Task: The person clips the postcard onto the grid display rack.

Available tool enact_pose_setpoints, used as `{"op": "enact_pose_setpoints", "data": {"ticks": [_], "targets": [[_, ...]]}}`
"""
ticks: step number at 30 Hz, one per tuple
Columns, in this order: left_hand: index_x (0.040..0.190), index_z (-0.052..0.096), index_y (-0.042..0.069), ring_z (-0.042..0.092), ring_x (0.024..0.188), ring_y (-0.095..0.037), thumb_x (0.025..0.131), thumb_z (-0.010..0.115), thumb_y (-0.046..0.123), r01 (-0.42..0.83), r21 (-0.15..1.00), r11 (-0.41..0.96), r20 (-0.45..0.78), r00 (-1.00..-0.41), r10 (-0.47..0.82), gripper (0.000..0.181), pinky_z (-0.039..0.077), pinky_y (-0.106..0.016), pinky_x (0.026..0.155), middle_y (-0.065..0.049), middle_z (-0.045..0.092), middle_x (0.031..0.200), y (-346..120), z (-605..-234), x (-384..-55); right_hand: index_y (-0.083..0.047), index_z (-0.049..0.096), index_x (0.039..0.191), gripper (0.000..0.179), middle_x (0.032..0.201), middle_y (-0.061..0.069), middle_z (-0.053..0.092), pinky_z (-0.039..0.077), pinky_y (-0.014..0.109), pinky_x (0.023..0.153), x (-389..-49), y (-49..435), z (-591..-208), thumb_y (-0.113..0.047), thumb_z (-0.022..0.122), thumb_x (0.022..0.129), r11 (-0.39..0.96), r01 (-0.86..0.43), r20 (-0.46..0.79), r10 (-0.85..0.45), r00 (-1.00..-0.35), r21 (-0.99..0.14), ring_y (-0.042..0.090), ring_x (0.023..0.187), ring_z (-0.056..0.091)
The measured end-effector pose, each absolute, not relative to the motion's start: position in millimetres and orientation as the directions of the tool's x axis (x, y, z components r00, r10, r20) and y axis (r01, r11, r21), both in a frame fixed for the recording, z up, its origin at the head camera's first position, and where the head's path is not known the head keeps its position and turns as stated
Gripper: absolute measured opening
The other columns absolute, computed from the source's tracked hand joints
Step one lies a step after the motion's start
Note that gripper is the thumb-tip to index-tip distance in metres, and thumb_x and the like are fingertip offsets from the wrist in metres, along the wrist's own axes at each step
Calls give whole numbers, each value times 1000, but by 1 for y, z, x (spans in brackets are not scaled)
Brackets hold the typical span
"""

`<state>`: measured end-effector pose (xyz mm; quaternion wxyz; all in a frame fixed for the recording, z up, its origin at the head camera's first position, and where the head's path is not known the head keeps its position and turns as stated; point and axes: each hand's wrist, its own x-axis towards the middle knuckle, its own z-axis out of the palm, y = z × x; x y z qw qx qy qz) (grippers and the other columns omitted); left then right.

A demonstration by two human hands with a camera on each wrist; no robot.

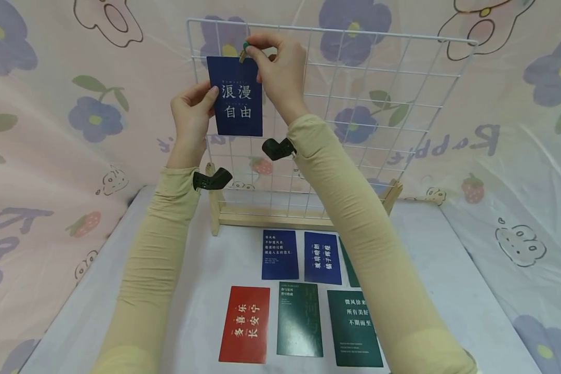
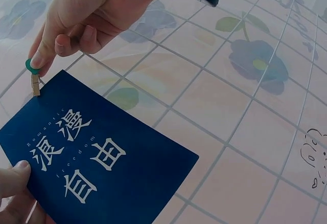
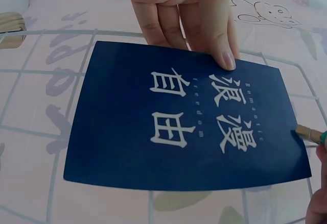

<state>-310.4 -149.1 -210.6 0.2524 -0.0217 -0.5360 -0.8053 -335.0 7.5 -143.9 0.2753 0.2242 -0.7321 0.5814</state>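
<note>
A dark blue card point(image 1: 238, 122) with white characters hangs upright before the upper left of the white wire grid point(image 1: 355, 62). My left hand point(image 1: 190, 117) pinches its left edge, thumb on the printed face, as the right wrist view also shows. At the card's top edge sits a small wooden clothespin point(image 2: 35, 83) with a green round top. My right hand point(image 1: 282, 70) pinches that clothespin between thumb and index finger. In the right wrist view the clothespin point(image 3: 309, 133) bites the card's edge. Whether it is fastened to the grid wire cannot be told.
Wooden feet point(image 1: 213, 208) hold the grid up on the white table point(image 1: 168, 322). On the table lie blue cards point(image 1: 280, 254), a red card point(image 1: 245, 324) and green cards point(image 1: 300, 319), some partly behind my right sleeve. A patterned cloth point(image 1: 42, 156) surrounds the table.
</note>
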Motion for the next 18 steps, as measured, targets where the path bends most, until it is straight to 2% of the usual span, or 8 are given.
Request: {"op": "enact_pose_setpoints", "data": {"ticks": [5, 18], "targets": [[98, 74, 0, 63, 73, -13, 83, 72, 0, 420, 853, -308, 289, -874, -391, 16, 53, -24, 69, -3, 66, 81, -149, -209, -311, -5, 73, 100, 12, 95, 2, 69, 40, 18, 43, -335, 5, -144, -8, 69, 88, 224, -651, 667, -8, -745, -725, 14, 44, 51], [98, 74, 1, 61, 71, -12, 82, 73, -1, 418, 849, -322, 271, -870, -413, 16, 52, -25, 69, -4, 64, 80, -147, -208, -311, -2, 72, 100, 12, 94, 4, 68, 41, 20, 46, -330, 0, -144, -6, 67, 89, 219, -688, 698, -38, -715, -692, 16, 46, 51]]}}
